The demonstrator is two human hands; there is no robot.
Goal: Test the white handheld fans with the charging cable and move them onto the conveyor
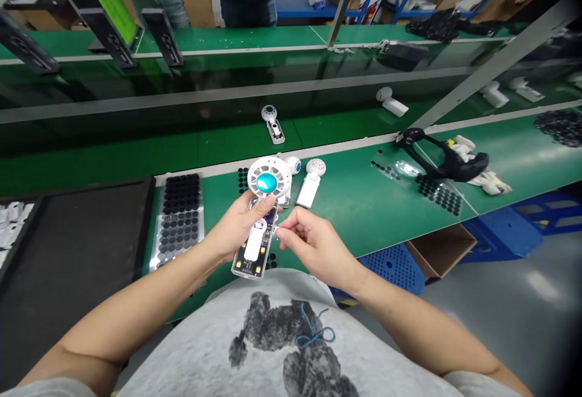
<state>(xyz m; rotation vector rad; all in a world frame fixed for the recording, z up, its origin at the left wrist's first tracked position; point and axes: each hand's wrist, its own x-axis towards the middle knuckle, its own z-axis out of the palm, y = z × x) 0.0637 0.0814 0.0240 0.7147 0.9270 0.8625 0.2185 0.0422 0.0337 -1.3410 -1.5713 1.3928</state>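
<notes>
My left hand (239, 218) is closed round a small handheld fan (254, 248) with a round white slotted head, a shiny blue centre and a clear body that shows a circuit board. The fan leans slightly, head away from me. At the body's right edge my right hand (316, 242) pinches; something small and white seems to be at its fingertips, too small to name. Just beyond the hands, a white fan (309, 188) lies on the green bench (345, 215). Another fan head (293, 165) shows beside it, partly hidden by the held fan.
Left stand a sheet of black round pads (180, 218) and a dark tray (82, 251). Along the sunken green belt (218, 145) lie an open-bodied fan (274, 127) and a white fan (393, 103). A black curved object (448, 157) and gloves (493, 183) rest right. Two people stand opposite.
</notes>
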